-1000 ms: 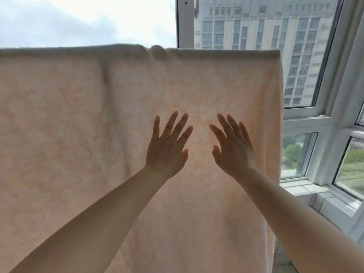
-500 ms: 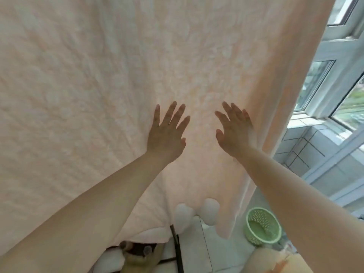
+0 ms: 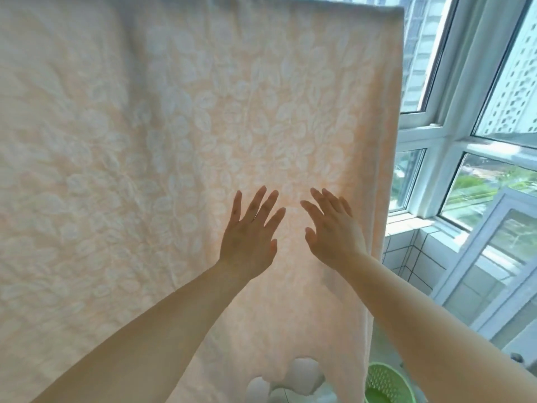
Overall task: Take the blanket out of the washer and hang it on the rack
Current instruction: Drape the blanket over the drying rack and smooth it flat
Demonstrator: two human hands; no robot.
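A pale peach blanket (image 3: 180, 135) with a white leaf pattern hangs flat in front of me and fills most of the view. Its folded top edge shows at the upper right, and the rack under it is hidden. My left hand (image 3: 250, 234) lies against the cloth with fingers straight and spread. Right beside it, my right hand (image 3: 334, 228) has its fingers extended on or just in front of the blanket. Neither hand holds anything. The washer is out of view.
White-framed windows (image 3: 453, 135) and a tiled sill (image 3: 406, 228) stand to the right, with an open sash (image 3: 488, 257) leaning inward. A green plastic basket (image 3: 386, 385) sits on the floor at the lower right. White rounded shapes (image 3: 302, 376) show under the blanket's hem.
My view dipped toward the floor, then rose again, so the blanket's top edge shows once more. Both hands stay open, side by side on the blanket.
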